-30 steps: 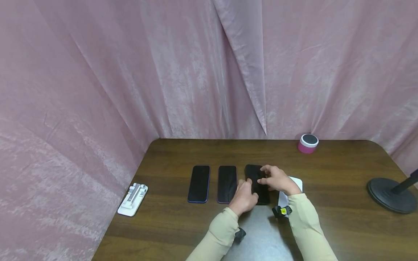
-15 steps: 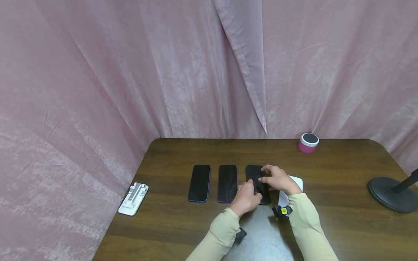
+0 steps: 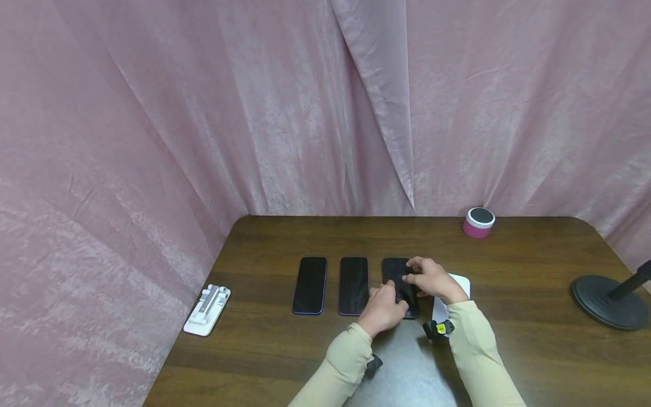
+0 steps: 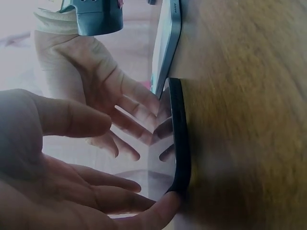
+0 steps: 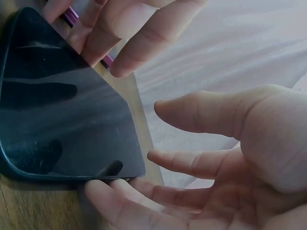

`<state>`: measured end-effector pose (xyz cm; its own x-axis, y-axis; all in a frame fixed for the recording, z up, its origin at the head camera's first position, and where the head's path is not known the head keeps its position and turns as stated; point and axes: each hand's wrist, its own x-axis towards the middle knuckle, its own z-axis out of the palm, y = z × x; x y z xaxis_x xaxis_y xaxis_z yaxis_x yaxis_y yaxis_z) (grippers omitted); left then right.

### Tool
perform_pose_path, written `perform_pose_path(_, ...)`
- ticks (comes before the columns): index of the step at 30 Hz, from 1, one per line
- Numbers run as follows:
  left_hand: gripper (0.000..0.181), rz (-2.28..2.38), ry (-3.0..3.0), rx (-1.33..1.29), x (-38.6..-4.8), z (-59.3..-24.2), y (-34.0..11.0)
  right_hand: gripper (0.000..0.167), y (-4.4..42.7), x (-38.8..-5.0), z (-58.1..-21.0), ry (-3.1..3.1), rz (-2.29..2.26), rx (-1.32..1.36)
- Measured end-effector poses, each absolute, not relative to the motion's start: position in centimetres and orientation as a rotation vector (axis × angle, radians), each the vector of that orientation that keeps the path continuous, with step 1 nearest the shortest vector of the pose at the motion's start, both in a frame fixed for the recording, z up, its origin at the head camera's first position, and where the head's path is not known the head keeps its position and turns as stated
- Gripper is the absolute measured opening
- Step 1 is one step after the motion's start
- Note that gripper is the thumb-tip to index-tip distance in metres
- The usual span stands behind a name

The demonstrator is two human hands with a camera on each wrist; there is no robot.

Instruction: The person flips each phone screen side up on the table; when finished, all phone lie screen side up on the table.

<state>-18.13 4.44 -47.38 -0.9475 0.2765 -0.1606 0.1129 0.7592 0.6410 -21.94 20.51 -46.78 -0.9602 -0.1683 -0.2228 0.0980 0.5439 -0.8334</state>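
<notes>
A black phone (image 3: 393,269) lies screen up on the table, at the right end of a row of phones. Low on its left side, my left hand (image 3: 382,308) touches the edge with a fingertip. In the left wrist view that hand's thumb is raised clear of the phone (image 4: 180,139). My right hand (image 3: 432,280) is at the opposite long edge. The right wrist view has its extended fingers (image 5: 108,201) at the phone's edge (image 5: 72,120), the thumb apart from it. A middle phone (image 3: 354,285) and a left phone (image 3: 309,285) lie alongside, dark screens up.
A white, phone-like slab (image 3: 461,282) lies partly hidden under my right wrist. At the far left is a white flat object with a raised fitting (image 3: 207,311). A pink jar (image 3: 479,223) stands at the back, and a black round stand base (image 3: 610,302) at right.
Over the last second my left hand has shifted slightly right across the phone's lower part. My right hand stays almost still at the other edge.
</notes>
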Motion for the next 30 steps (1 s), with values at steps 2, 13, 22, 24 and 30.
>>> perform_pose_path(2,0.056,0.955,2.697,0.307,-18.2,-47.2,4.5,0.046,20.7,-22.0,-46.7,2.5,-1.378,-0.068)
perform_pose_path(13,0.057,1.108,2.669,0.435,-18.6,-46.8,4.6,0.049,22.8,-21.8,-46.5,2.595,-1.436,-0.225)
perform_pose_path(22,0.07,1.193,2.605,0.558,-19.0,-46.7,5.2,0.056,24.0,-21.8,-46.2,2.619,-1.505,-0.284)
perform_pose_path(24,0.072,1.172,2.599,0.583,-19.0,-46.7,5.6,0.056,24.3,-21.5,-46.3,2.622,-1.505,-0.263)
perform_pose_path(30,0.079,1.057,2.598,0.599,-18.8,-46.9,6.9,0.055,25.5,-20.6,-46.6,2.611,-1.529,-0.163)
